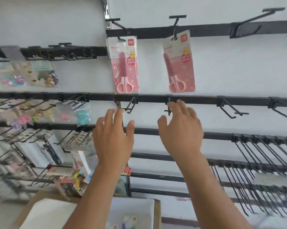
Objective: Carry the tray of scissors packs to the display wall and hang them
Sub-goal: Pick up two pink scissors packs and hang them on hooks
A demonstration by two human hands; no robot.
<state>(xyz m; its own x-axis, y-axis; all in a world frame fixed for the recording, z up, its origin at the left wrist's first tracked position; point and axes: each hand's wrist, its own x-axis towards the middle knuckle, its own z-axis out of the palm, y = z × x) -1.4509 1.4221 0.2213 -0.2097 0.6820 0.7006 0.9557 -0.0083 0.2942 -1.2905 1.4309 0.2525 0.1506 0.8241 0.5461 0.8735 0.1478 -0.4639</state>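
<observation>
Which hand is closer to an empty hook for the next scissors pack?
Probably the right hand: its fingertips reach the empty hook under the right scissors pack. The left hand hovers lower, open and empty.

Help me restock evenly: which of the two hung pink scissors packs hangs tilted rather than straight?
The right-hand pack, above the right hand. It leans with its top to the right, while the left-hand pack hangs nearly straight.

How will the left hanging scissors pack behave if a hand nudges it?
The left scissors pack hangs from one hook through its top, so it would probably swing. The flat card backing looks fairly stiff and light. Its glossy blister may be slippery.
</observation>
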